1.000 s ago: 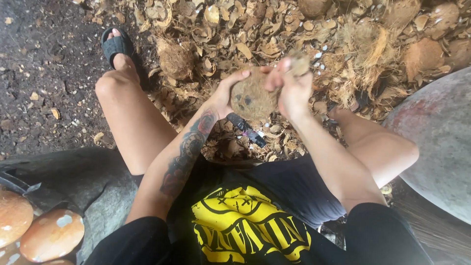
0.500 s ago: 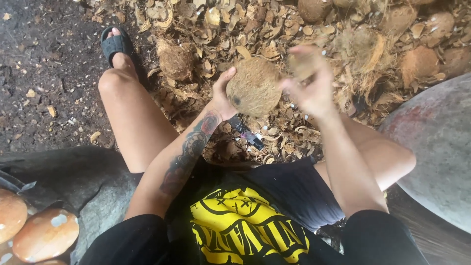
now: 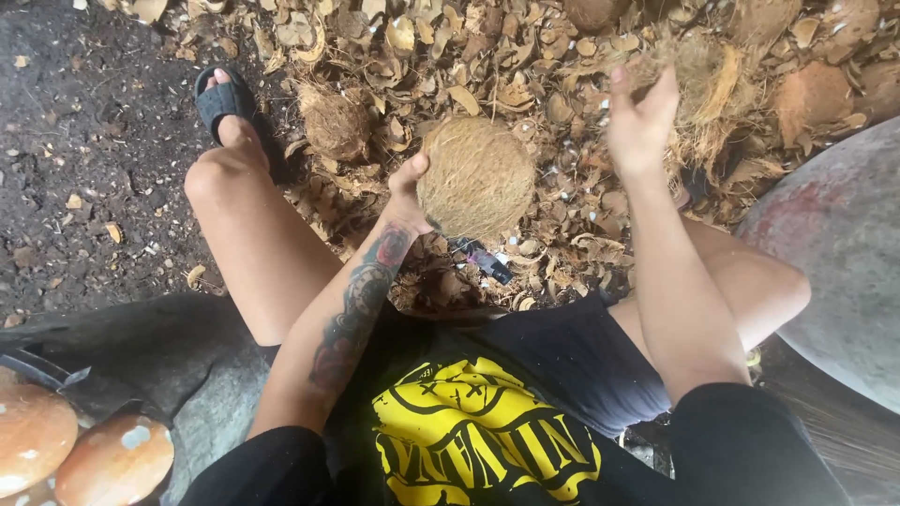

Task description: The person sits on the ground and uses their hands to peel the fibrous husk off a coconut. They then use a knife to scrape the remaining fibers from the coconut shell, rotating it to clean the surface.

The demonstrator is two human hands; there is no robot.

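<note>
- Near left: two round orange-brown peeled coconuts (image 3: pixel 112 459) sit in a dark tub (image 3: pixel 42 370) beside the person's hip, well apart from both hands.
- Near: seated person, black shirt with a yellow print, knees spread, so the working room lies between the legs.
- Right edge: big grey rounded basin (image 3: pixel 834 253) crowds the right knee; little room that side.
- Middle: dark blade tip (image 3: pixel 480 259) pokes up just below the husked coconut, between the legs, likely a fixed husking spike; base hidden.
- Left hand (image 3: pixel 410 192) grips the husked coconut (image 3: pixel 475 175) from its left side, thumb on top, fingers curled behind and mostly hidden; ball held off the ground, just above the blade.
- Right hand (image 3: pixel 639 117) is up and off the coconut, apart to its right, fingers loosely closed round a clump of torn husk fibre (image 3: pixel 698 75), held clear of the nut.
- Far: ground thick with husk scraps (image 3: pixel 487 56); one loose hairy coconut (image 3: pixel 333 120) near the sandalled left foot (image 3: pixel 225 98).
- Far left: bare dark soil (image 3: pixel 84 141), open room.
</note>
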